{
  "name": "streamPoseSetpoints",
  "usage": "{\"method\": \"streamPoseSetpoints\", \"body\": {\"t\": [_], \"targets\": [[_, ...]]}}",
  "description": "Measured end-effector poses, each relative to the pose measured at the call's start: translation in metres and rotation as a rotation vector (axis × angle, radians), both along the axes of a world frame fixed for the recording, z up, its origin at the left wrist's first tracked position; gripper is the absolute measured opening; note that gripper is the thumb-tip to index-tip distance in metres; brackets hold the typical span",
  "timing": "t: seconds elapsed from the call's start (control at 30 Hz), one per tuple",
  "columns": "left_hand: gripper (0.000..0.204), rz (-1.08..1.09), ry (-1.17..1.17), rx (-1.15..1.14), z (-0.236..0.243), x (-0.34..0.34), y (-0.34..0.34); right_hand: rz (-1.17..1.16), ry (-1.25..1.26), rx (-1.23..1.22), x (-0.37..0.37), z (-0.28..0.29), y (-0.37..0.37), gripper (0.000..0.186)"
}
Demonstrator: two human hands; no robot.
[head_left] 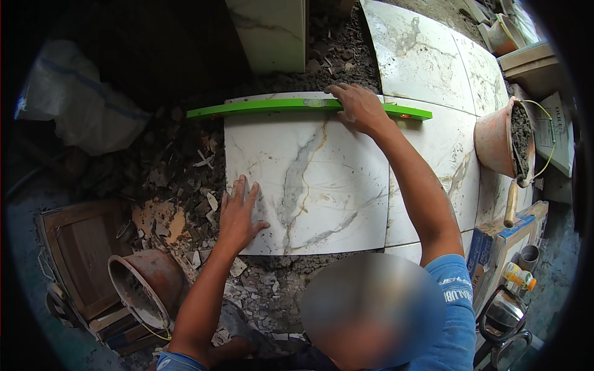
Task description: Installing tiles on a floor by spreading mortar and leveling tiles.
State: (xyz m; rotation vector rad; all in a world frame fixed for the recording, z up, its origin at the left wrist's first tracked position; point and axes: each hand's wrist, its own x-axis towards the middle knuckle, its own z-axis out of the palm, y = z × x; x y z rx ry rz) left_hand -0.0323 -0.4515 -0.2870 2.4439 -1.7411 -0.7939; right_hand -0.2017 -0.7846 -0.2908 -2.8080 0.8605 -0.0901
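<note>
Head view. Landmark: the marbled tile under both hands.

Green spirit level lies across the tile's far part, long axis left to right, roughly along the far edge. Left end juts past the tile's left edge above rubble; right end reaches over the neighbouring tile.

Right hand nearer – already on the level, right of its middle: fingers bent over the far side, thumb on the near side, bar between. Firmness of grip – cannot tell. Left hand splayed flat by the tile's left edge, holding nothing; level lies ahead of its fingertips, well apart.

Edges: tile's right side meets its neighbour; left and near sides border loose rubble. Mortar bucket well right of the tile, second bucket off its near-left corner.
</note>
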Motion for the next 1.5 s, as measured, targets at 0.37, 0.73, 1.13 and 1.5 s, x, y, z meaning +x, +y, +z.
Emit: {"method": "streamPoseSetpoints", "body": {"t": [0.37, 0.73, 1.13, 1.5], "targets": [[0.099, 0.000, 0.003, 0.015, -0.001, 0.000, 0.000, -0.033, 0.025, -0.017, -0.016, 0.009, -0.009, 0.063], [0.100, 0.005, 0.008, 0.009, 0.001, 0.000, -0.001, -0.051, 0.047, 0.036, -0.022, 0.015, -0.010, 0.062], [0.086, -0.081, -0.164, -0.061, 0.010, -0.008, 0.008, 0.085, 0.010, 0.083, -0.012, -0.014, 0.067, 0.030], [0.059, -0.211, 0.029, -0.230, 0.032, -0.015, 0.067, 0.112, 0.001, 0.135, -0.126, -0.003, 0.254, 0.020]]}}
